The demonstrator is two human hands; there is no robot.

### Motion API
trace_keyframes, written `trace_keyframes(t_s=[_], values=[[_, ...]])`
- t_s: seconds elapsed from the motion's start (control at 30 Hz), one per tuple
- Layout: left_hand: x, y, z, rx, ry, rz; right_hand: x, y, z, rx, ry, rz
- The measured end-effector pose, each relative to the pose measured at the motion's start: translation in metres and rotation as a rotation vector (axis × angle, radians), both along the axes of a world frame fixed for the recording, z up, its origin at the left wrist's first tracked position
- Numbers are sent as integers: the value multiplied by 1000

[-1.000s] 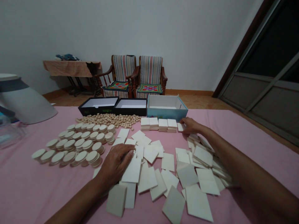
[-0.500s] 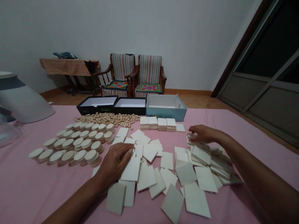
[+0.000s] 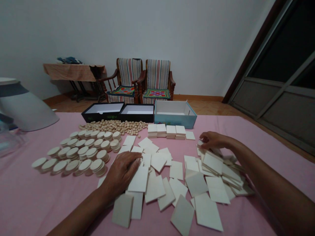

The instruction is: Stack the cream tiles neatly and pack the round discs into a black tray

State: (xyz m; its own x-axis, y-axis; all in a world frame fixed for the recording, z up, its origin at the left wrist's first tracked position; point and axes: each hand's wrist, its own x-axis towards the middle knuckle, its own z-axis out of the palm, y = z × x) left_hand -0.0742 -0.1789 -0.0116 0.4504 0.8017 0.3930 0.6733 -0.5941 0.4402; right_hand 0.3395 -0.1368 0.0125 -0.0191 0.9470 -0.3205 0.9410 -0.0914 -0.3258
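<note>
Right hand [image 3: 214, 140] is nearer: narrow grip pinching a small tile [image 3: 200, 143] at the far-left corner of the right-side pile [image 3: 221, 170], with neat stacks [image 3: 166, 130] just beyond-left. Left hand [image 3: 121, 172] lies flat on the middle tiles [image 3: 157, 162].

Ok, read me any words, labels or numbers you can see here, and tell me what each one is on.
Nothing here can be read as text.
The left black box has a green mark on its front, too blurred to read.
The blue box has small coloured print on its front, too small to read.
The square tiles and round discs have blank faces with no marks showing.
</note>
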Motion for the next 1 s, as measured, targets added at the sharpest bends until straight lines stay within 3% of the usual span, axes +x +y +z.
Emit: trace_keyframes(t_s=[0.23, 0.53, 0.67, 0.8, 1.0], values=[[0, 0, 0, 1, 5, -8, -20, 28, 4, 305, -110, 168], [-1, 0, -2, 0, -4, -3, -31, 47, -10, 290, -170, 159], [-1, -1, 0, 6, 1, -14, -32, 26, 3, 306, -43, 132], [-1, 0, 0, 27, 0, -15, -49, -14, 18, 50, 186, 264], [0, 2, -2, 61, 1, -22, -72, -50, 14, 18, -12, 361]])
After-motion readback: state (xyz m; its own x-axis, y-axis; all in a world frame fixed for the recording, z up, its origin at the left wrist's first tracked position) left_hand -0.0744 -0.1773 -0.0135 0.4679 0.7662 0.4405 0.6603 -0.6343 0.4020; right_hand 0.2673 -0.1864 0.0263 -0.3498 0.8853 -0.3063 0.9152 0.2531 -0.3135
